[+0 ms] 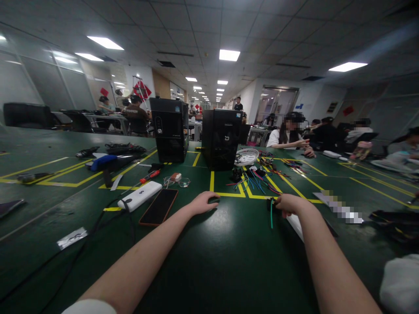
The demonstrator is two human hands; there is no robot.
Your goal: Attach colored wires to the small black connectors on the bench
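Just left of the black phone lies a white power bank; beyond the phone sit glasses. Right of the phone, the left hand rests on the green table, fingers loosely curled and apart from the thumb. Farther right of the phone, a small black connector with a green wire is pinched by the right hand's fingertips.
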